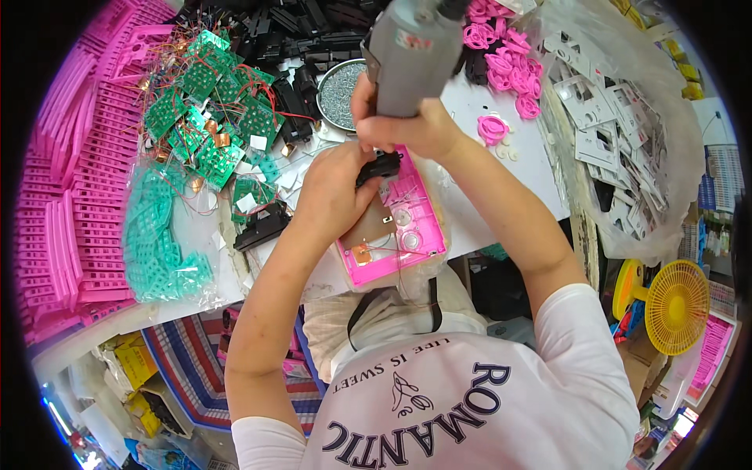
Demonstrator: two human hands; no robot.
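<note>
A pink plastic casing (432, 205) lies at the table's near edge, tilted slightly. It contains a brown circuit board (366, 227), two round clear parts, a copper coil and thin wires. My left hand (333, 184) is closed at the casing's far end, thumb and fingers around a black plastic part (384, 166). Above it, my right hand (415, 129) is wrapped around a grey electric screwdriver (415, 63), held upright with its body pointing up. The screwdriver's tip is hidden behind my hands.
Green circuit boards (211, 117) with red wires are heaped at left, beside teal keypads (160, 235) and stacked pink casings (86, 157). A round tin of screws (341, 94) stands behind my hands. Pink rings (513, 66) and bagged white panels (611, 117) lie right; a yellow fan (677, 307) stands lower right.
</note>
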